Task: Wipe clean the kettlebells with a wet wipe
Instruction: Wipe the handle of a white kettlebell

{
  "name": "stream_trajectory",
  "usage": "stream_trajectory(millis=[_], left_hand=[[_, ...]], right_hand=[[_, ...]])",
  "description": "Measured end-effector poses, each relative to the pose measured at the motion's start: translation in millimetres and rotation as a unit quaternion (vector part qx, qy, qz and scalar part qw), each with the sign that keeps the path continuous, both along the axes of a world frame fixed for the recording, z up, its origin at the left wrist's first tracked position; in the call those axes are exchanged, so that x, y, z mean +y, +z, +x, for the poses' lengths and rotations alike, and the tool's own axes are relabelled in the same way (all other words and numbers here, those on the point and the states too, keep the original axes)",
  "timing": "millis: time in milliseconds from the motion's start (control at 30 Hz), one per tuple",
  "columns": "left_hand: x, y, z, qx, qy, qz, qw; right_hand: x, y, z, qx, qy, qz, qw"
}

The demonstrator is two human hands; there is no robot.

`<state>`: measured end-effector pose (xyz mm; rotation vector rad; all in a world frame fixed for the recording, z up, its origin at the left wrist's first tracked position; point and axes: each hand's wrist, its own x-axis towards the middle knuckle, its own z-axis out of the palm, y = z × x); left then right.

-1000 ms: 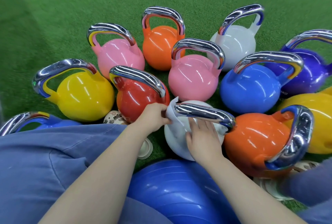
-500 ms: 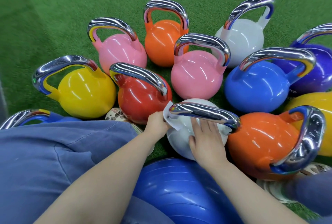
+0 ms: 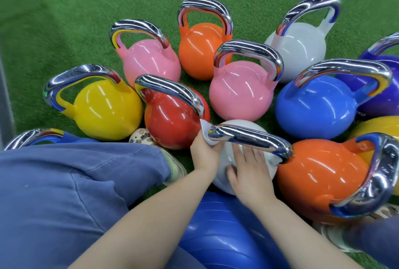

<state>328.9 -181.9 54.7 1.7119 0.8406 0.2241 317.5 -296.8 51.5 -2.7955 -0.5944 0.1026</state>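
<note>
The wet wipe [image 3: 206,134] is pinched in the left hand [image 3: 204,153], whose fingers curl round it and press it against the left end of the chrome handle [image 3: 250,140] of the near white kettlebell [image 3: 228,165], which stands on the green turf [image 3: 64,10] just in front of the person's knees. The right hand [image 3: 251,167] lies flat on the white body under the handle, fingers straight and slightly apart, seemingly steadying it. Around it crowd the others: the red kettlebell [image 3: 172,122] touching on the left, a pink kettlebell [image 3: 239,94] behind, an orange kettlebell [image 3: 319,173] on the right, with yellow, blue, purple and another white beyond. Judging by this, work is on one handle; whether any neighbours are already wiped cannot be told, as all look equally glossy, so most of the cluster may remain.
</note>
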Motion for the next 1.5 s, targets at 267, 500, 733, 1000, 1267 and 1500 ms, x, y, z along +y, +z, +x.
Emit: stream_trajectory(millis=[267,500,733,1000,1267,1500], left_hand=[[8,-4,16,0.004,-0.035,-0.043,0.998],[35,23,23,0.062,-0.261,-0.002,0.963],[25,48,27,-0.008,-0.367,0.290,0.884],[23,45,23,-0.077,-0.354,0.359,0.860],[22,33,13,-0.023,-0.263,0.158,0.952],[4,7,7,-0.049,-0.038,0.003,0.998]], right_hand=[[-9,4,6,0.061,0.033,0.024,0.997],[-15,9,7,0.108,0.050,0.022,0.993],[-23,16,14,0.149,0.070,-0.004,0.986],[-22,14,15,0.134,0.076,-0.035,0.987],[-32,14,16,0.152,0.055,0.022,0.987],[-31,11,5,0.113,0.062,0.040,0.991]])
